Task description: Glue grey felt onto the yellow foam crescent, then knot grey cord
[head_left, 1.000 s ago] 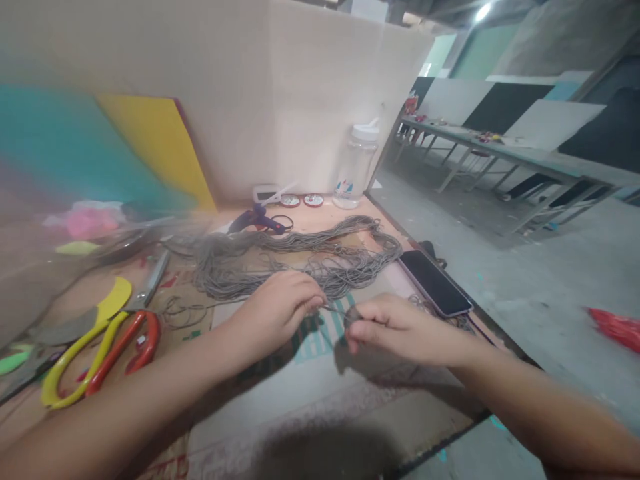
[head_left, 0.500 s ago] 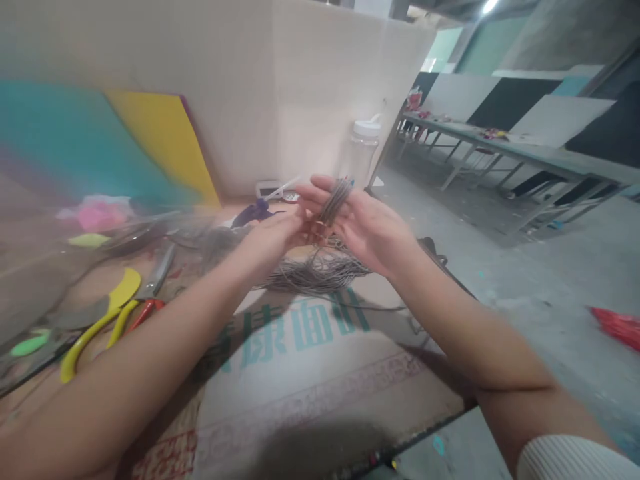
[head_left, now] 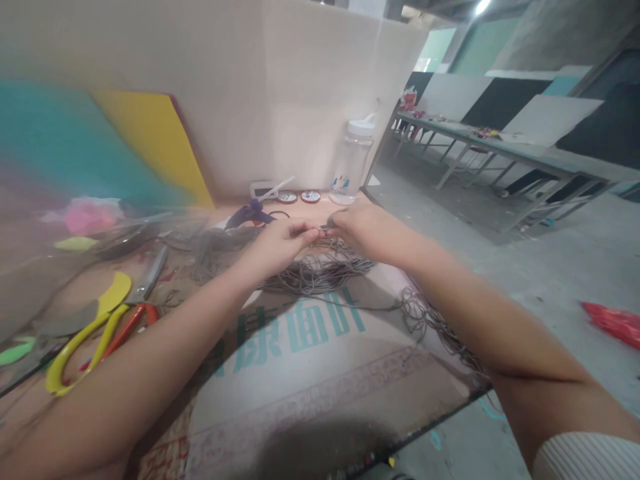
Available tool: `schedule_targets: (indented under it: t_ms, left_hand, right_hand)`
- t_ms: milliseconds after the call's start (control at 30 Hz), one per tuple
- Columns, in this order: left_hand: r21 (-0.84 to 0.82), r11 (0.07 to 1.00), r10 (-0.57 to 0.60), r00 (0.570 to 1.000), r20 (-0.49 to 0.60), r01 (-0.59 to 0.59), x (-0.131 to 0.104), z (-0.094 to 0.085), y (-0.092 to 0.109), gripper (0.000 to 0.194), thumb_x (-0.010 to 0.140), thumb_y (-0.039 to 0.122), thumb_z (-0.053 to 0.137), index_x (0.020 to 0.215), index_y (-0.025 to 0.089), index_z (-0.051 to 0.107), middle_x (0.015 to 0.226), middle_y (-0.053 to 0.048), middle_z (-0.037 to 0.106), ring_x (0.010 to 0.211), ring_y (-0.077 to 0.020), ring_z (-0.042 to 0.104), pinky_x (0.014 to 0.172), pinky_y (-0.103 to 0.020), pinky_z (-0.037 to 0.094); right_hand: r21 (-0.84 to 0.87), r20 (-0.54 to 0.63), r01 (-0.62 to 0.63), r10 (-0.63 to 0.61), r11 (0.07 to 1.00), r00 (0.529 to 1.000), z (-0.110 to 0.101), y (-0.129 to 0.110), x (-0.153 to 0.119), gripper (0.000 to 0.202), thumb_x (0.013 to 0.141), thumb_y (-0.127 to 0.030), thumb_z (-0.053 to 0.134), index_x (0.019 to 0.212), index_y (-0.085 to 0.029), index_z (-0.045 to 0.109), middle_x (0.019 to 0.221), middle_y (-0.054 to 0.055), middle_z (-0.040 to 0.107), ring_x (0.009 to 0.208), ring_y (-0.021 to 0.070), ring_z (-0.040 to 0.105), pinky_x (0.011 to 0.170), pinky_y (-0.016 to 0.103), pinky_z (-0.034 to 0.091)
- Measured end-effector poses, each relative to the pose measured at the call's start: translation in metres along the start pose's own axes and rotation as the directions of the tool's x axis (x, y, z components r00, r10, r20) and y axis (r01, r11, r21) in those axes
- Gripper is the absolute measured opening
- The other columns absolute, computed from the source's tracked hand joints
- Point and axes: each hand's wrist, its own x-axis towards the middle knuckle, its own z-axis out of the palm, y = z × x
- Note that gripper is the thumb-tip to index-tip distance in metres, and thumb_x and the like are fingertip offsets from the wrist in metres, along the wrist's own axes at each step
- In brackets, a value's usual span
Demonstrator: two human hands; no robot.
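My left hand [head_left: 287, 245] is closed in a pinch, thumb against finger, on grey cord [head_left: 326, 229]. Right beside it, my right hand [head_left: 365, 230] curls round the same small bundle of cord, most of which its fingers hide. Below both hands a loose heap of grey cord [head_left: 320, 277] lies on a printed cardboard sheet [head_left: 300, 387]. One strand runs from the heap to another tangle [head_left: 420, 313] under my right forearm.
Yellow-and-red-handled scissors [head_left: 113, 327] lie at the left. Behind the hands are a purple-handled tool [head_left: 250, 213], two small round tins [head_left: 310, 196] and a clear bottle [head_left: 353, 163] against a pale panel [head_left: 300, 100]. The sheet's edge drops off at the right.
My hands have come down slightly and the right has turned over. The cord bundle that showed across the right fingers is now mostly hidden, and the left fingers have closed on cord.
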Motion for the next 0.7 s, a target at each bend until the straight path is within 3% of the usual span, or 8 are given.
schedule_targets:
  t_ms: [100,200,433,500,600,667,700]
  left_hand:
    - [-0.088,0.996,0.028,0.999,0.018,-0.027,0.002,0.006,0.001,0.029,0.087,0.043,0.058,0.086,0.016,0.067,0.092,-0.005,0.071,0.09,-0.02,0.063,0.087,-0.033,0.047]
    - [-0.144,0.988,0.061,0.996,0.064,-0.052,0.006,0.013,0.005,0.028,0.087,0.042,0.057,0.087,0.016,0.066,0.092,-0.005,0.071,0.092,-0.02,0.063,0.09,-0.034,0.047]
    - [-0.151,0.987,0.073,0.994,0.08,-0.061,0.016,0.022,0.008,0.026,0.087,0.04,0.059,0.088,0.015,0.067,0.089,-0.005,0.069,0.086,-0.018,0.062,0.083,-0.032,0.047]
    - [-0.151,0.987,0.064,0.994,0.087,-0.051,0.017,0.025,0.008,0.027,0.087,0.041,0.059,0.088,0.015,0.067,0.088,-0.005,0.069,0.082,-0.0173,0.061,0.08,-0.031,0.047]
    - [-0.143,0.989,0.045,0.996,0.082,-0.033,0.021,0.03,0.011,0.026,0.088,0.039,0.058,0.087,0.014,0.066,0.086,-0.005,0.067,0.079,-0.0165,0.06,0.077,-0.03,0.047]
    - [-0.121,0.992,0.053,0.997,0.062,-0.045,0.023,0.033,0.015,0.024,0.088,0.036,0.057,0.085,0.014,0.066,0.085,-0.004,0.067,0.08,-0.0164,0.059,0.078,-0.03,0.046]
    - [-0.099,0.994,0.059,0.997,0.052,-0.054,0.024,0.035,0.017,0.023,0.089,0.035,0.056,0.085,0.014,0.066,0.085,-0.004,0.066,0.08,-0.0163,0.059,0.078,-0.03,0.046]
  right_hand:
    - [-0.029,-0.108,-0.081,0.077,0.996,0.991,-0.008,-0.004,-0.003,0.029,0.096,-0.036,0.047,0.077,-0.017,0.059,0.07,0.004,0.056,0.068,0.0161,0.046,0.063,0.029,0.025]
    - [0.099,-0.195,-0.146,0.163,0.984,0.967,-0.02,-0.01,-0.007,0.031,0.096,-0.036,0.049,0.072,-0.017,0.058,0.066,0.001,0.053,0.064,0.0137,0.044,0.062,0.027,0.026]
    - [0.473,-0.204,-0.221,0.35,0.853,0.914,-0.039,-0.011,-0.024,0.03,0.092,-0.038,0.055,0.075,-0.015,0.064,0.058,-0.002,0.044,0.06,0.0116,0.043,0.06,0.025,0.031]
    - [0.606,-0.179,-0.204,0.382,0.769,0.907,-0.04,-0.007,-0.029,0.03,0.091,-0.041,0.057,0.076,-0.017,0.062,0.058,-0.003,0.043,0.059,0.0113,0.044,0.061,0.025,0.035]
    - [0.838,-0.044,-0.178,0.389,0.516,0.92,-0.04,-0.004,-0.033,0.035,0.094,-0.048,0.049,0.073,-0.02,0.055,0.052,-0.005,0.036,0.055,0.0114,0.045,0.066,0.028,0.045]
    - [0.897,-0.011,-0.172,0.41,0.407,0.912,-0.041,-0.006,-0.035,0.037,0.096,-0.051,0.039,0.08,-0.022,0.056,0.056,-0.004,0.044,0.062,0.014,0.055,0.074,0.034,0.05]
    - [0.898,-0.046,-0.155,0.437,0.412,0.898,-0.042,-0.008,-0.035,0.037,0.097,-0.051,0.035,0.089,-0.024,0.059,0.065,-0.002,0.055,0.073,0.0164,0.062,0.08,0.037,0.051]
